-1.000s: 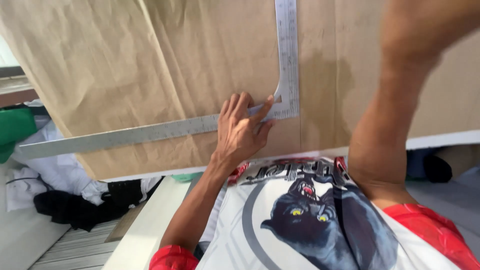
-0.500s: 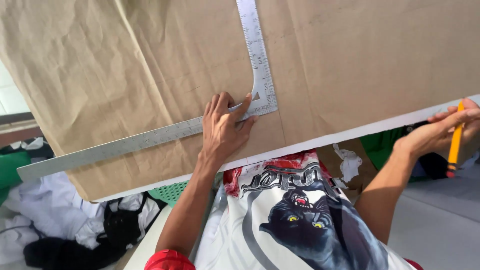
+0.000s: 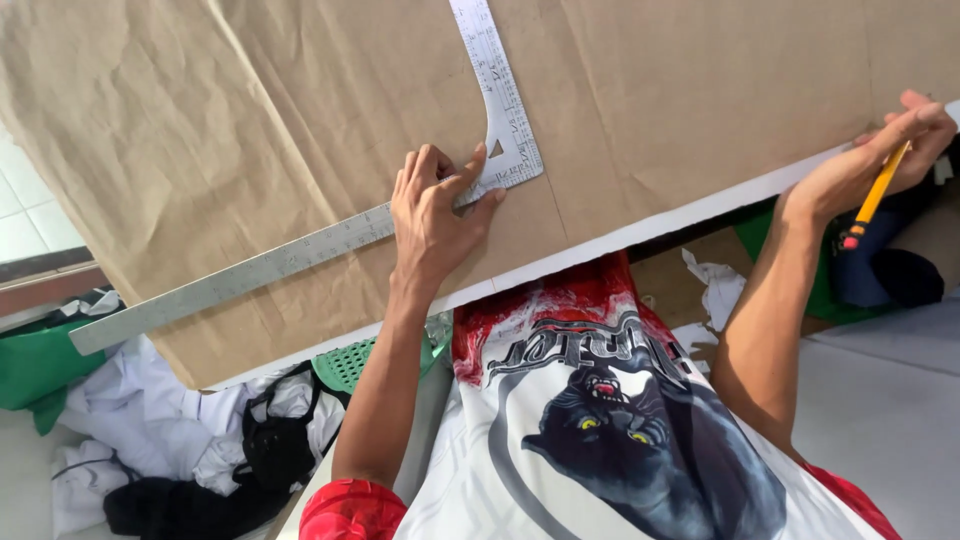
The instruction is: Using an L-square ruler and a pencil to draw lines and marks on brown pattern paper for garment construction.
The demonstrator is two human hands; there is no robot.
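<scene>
A wide sheet of brown paper (image 3: 300,110) covers nearly the whole bench (image 3: 640,232), whose white edge shows as a thin strip along the near side. The paper is creased in long folds and lies flat.

On the paper lies a metal L-square ruler (image 3: 300,255). Its long arm runs out to my left past the paper's edge, and its short arm runs away from me toward the top; the corner sits just beside my fingertips.

My left hand (image 3: 435,215) lies palm down on the paper with the fingers spread, the thumb and forefinger pressing on the ruler close to its corner. My right hand (image 3: 880,150) rests at the bench edge well off to the right, fingers curled around a yellow pencil (image 3: 878,190), which hangs down over the edge with its red end lowest.

Below the bench, to my left, a heap of white and black clothes (image 3: 200,450) lies beside a green plastic basket (image 3: 350,362); I cannot tell what is in it. Green cloth (image 3: 40,365) sits further left.
</scene>
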